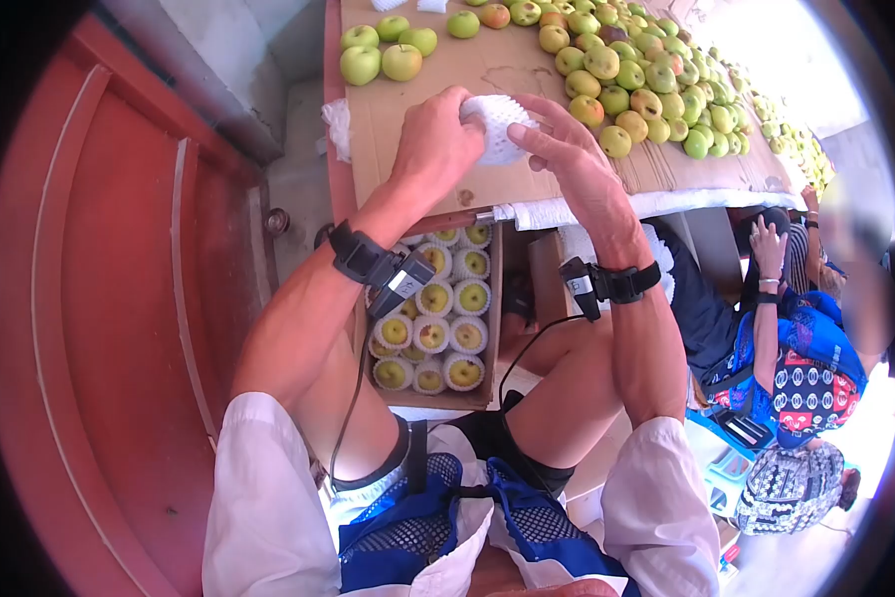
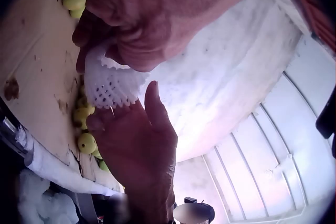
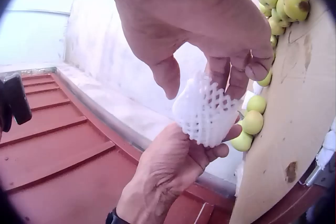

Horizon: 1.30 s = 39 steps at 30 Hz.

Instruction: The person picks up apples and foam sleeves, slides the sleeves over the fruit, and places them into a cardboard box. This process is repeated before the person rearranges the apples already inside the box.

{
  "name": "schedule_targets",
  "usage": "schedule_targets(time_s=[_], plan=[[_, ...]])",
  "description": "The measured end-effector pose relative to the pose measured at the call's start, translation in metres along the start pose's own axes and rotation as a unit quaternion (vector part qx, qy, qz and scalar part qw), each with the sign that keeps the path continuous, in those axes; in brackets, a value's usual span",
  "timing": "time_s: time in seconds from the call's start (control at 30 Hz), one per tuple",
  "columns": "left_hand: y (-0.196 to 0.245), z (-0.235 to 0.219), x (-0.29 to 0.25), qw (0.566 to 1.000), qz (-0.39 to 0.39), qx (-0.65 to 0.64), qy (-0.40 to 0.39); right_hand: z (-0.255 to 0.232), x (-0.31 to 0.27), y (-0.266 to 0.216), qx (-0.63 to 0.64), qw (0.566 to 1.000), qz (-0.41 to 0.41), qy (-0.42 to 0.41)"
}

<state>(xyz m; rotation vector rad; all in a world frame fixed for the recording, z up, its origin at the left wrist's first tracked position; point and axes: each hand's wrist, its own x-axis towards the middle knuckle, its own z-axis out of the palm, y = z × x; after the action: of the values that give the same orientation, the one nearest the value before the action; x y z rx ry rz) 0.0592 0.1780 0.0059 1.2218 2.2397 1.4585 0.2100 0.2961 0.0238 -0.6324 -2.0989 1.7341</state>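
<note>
Head view, left hand [image 1: 435, 149]: fingers curled round the near-left side of the white foam net [image 1: 497, 129], just above the cardboard tabletop [image 1: 407, 164]
Head view, right hand [image 1: 577, 164]: fingertips pinch the net's right edge; loose green apples [image 1: 626, 75] lie just beyond them
Head view, below the wrists: open box [image 1: 437, 328] of apples, each in a foam sleeve
Left wrist view: net [image 2: 107, 85] held between both hands, the left hand's [image 2: 147, 19] fingers bent over its top, the right hand [image 2: 139, 145] under it, thumb straight up beside it
Right wrist view: right hand's [image 3: 210, 19] thumb and fingertips pinch the net's [image 3: 205, 111] upper rim; left hand [image 3: 170, 166] cups it from beneath; four apples [image 3: 252, 121] sit just behind the fingers
</note>
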Motion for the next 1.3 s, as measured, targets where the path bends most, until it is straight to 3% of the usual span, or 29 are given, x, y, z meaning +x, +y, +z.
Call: schedule_targets(time_s=[0.17, 0.23, 0.27, 0.3, 0.37, 0.47, 0.67, 0.9, 1.0, 1.1, 1.3], plan=[[0.002, 0.014, -0.005, 0.997, 0.006, 0.028, -0.066, -0.014, 0.006, 0.014, 0.191, 0.981, -0.009, 0.038], [0.003, 0.013, -0.004, 0.986, 0.012, -0.118, -0.121, -0.019, 0.006, 0.012, 0.247, 0.968, -0.006, 0.028], [0.003, 0.013, -0.002, 0.970, 0.014, -0.189, -0.151, -0.024, 0.009, 0.019, 0.274, 0.962, -0.005, 0.014], [0.003, 0.012, -0.002, 0.942, -0.033, -0.284, -0.176, -0.029, 0.009, 0.023, 0.299, 0.954, -0.004, 0.000], [0.013, 0.001, -0.001, 0.851, -0.128, -0.462, -0.216, -0.027, 0.004, 0.016, 0.320, 0.947, -0.013, -0.030], [0.008, -0.003, 0.001, 0.803, -0.171, -0.516, -0.243, -0.020, 0.002, 0.005, 0.303, 0.952, -0.014, -0.049], [-0.010, -0.003, 0.004, 0.779, -0.197, -0.550, -0.229, -0.020, 0.008, 0.016, 0.275, 0.961, 0.010, -0.029], [-0.023, -0.008, -0.008, 0.730, -0.260, -0.556, -0.302, -0.021, 0.008, 0.027, 0.237, 0.970, -0.001, -0.051], [-0.007, -0.012, -0.018, 0.730, -0.271, -0.564, -0.274, -0.018, 0.009, 0.031, 0.208, 0.977, -0.007, -0.050], [-0.013, -0.011, -0.017, 0.713, -0.242, -0.599, -0.272, -0.017, 0.015, 0.043, 0.181, 0.982, -0.020, -0.056], [-0.011, -0.009, -0.017, 0.720, -0.235, -0.605, -0.245, -0.011, 0.017, 0.047, 0.161, 0.986, -0.007, -0.040]])
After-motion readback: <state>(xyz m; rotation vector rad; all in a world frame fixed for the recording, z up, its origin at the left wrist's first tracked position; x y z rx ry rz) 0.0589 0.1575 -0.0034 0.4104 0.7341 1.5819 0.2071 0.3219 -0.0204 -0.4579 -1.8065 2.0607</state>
